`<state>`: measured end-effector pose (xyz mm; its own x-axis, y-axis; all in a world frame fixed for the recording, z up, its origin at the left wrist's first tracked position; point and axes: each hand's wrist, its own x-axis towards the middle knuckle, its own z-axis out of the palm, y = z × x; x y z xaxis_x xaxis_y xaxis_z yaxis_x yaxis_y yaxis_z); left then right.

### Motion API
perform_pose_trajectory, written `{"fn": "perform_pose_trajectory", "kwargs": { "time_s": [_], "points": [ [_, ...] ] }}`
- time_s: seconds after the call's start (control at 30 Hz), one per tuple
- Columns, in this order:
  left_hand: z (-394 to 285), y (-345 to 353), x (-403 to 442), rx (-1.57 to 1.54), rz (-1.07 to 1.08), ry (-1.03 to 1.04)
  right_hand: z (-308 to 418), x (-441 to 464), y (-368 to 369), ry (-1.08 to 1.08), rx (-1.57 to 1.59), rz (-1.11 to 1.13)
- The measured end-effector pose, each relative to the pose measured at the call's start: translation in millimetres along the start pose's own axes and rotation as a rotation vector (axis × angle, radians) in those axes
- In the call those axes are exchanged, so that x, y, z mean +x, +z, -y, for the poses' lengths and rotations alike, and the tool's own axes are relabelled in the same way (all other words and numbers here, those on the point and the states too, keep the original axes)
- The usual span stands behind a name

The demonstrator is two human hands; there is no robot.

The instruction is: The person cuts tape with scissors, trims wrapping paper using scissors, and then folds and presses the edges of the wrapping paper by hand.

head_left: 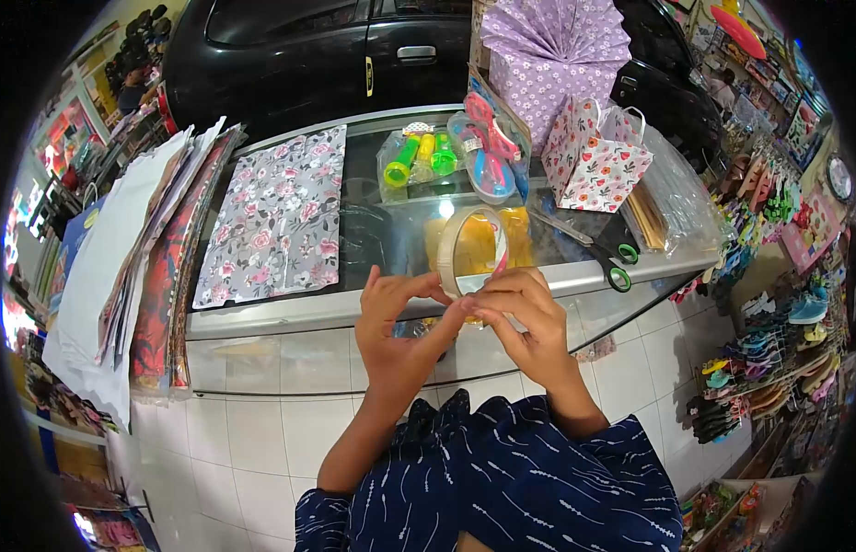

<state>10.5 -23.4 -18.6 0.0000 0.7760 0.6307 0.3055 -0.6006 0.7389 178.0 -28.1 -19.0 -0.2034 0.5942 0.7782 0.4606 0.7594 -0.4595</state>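
Note:
A roll of clear tape (449, 253) stands upright between my two hands, above the front edge of the glass counter. My left hand (400, 322) pinches the lower left side of the roll with thumb and finger. At the roll's lower right, the fingers of my right hand (523, 317) are closed on it, and their tips meet my left thumb. Scissors with green and black handles (618, 265) lie on the counter to the right. Left of my hands lies a flat grey floral paper bag (276, 216).
Toys in clear packs (419, 161) sit behind the roll. A small floral gift bag (598, 161) and a purple wrapped box (538, 92) stand at the back right. Stacked wrapping paper (115, 267) overhangs the left end. The counter's metal edge (271, 317) runs along the front.

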Motion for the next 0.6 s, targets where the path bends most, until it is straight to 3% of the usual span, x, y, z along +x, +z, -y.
{"fn": "perform_pose_trajectory", "kwargs": {
  "time_s": [0.17, 0.37, 0.6],
  "points": [
    [2.4, -1.7, 2.3, 0.041, -0.043, 0.048, -3.7, 0.9, 1.1, -0.048, -0.032, 0.014],
    [-2.1, -6.9, 2.9, 0.181, -0.090, 0.112, -8.9, 9.6, -9.5, -0.065, -0.059, -0.154],
    [3.6, -15.7, -1.3, 0.261, -0.066, 0.194, -18.4, 20.7, -11.5, 0.081, 0.145, -0.197]
  ]
}}
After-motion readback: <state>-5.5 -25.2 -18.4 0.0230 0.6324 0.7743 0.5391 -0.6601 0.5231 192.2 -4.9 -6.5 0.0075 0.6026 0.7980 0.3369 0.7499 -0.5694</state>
